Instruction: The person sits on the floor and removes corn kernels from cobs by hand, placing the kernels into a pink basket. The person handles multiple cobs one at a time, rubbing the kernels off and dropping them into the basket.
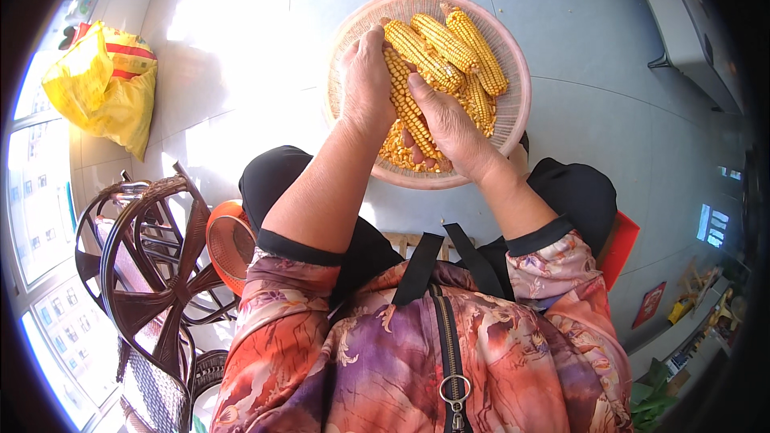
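Over a round pink plastic basket [512,42] I hold an ear of dried yellow corn [404,96] between both hands. My left hand [368,81] grips its far end, the fingers partly hidden behind the ear. At the near end is my right hand [451,123], its thumb lying across the kernels and its fingertips showing beneath. Several whole ears of corn [445,42] lie in the far and right side of the basket. Loose corn kernels [394,147] cover the basket's bottom under and around my hands.
A yellow plastic bag [99,87] stands on the tiled floor at the left. Closer on that side are a dark woven chair [174,282] and an orange perforated basket [231,246]. A grey furniture piece [680,24] stands far right. Stray kernels dot the floor.
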Demonstrator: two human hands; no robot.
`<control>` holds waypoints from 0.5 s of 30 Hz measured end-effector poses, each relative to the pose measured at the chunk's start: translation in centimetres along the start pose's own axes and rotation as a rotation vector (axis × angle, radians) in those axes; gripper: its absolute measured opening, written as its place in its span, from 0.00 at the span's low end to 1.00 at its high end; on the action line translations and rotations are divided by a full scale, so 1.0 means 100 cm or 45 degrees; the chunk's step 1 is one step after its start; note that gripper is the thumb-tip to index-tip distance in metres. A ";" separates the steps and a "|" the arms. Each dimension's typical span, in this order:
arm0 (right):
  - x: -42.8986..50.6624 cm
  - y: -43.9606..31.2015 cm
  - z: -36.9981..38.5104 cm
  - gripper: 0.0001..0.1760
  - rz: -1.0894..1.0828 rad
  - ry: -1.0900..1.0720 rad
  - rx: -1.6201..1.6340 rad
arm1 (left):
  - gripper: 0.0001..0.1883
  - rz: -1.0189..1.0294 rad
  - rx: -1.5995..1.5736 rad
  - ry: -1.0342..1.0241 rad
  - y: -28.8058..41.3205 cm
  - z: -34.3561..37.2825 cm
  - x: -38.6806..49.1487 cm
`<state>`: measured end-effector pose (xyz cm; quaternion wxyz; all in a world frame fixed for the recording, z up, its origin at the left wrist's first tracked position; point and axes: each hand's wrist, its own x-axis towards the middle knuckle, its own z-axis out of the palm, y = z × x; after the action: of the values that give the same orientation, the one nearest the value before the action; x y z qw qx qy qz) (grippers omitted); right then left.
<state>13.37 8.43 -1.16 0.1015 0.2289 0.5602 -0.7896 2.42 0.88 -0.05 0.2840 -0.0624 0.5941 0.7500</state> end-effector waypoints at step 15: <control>-0.001 -0.001 0.002 0.31 -0.082 0.106 0.082 | 0.16 0.072 0.017 0.010 0.000 -0.002 0.002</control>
<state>13.37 8.26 -0.97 0.0453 0.2465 0.5452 -0.8000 2.20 0.82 -0.24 0.2606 -0.0468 0.6017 0.7536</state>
